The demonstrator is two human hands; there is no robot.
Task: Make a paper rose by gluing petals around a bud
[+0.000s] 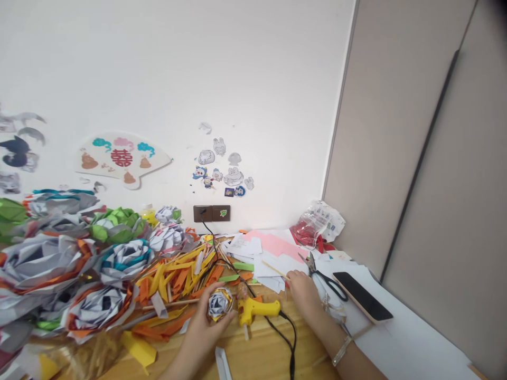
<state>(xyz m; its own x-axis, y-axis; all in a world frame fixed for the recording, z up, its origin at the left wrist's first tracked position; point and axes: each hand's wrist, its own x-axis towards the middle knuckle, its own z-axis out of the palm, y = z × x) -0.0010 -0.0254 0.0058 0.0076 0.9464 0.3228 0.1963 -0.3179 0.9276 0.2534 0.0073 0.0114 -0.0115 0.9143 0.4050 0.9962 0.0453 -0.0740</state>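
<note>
My left hand (208, 322) is closed round a small folded-paper flower (220, 304), white with a yellow outer edge, its face turned up toward me. My right hand (301, 290) pinches the end of a thin wooden stick (274, 268) that points up and left over white paper sheets. Between the hands lies a yellow glue gun (259, 310) on the wooden table, its nozzle end beside the flower. Black-handled scissors (327, 278) rest just right of my right hand.
Large paper flowers (111, 264) crowd the left side. Orange and yellow paper strips (178, 274) and sticks litter the middle. A black cord (214, 240) runs from the wall socket (212, 213). A phone (362, 296) lies on white paper at right; a plastic bag (319, 221) sits behind.
</note>
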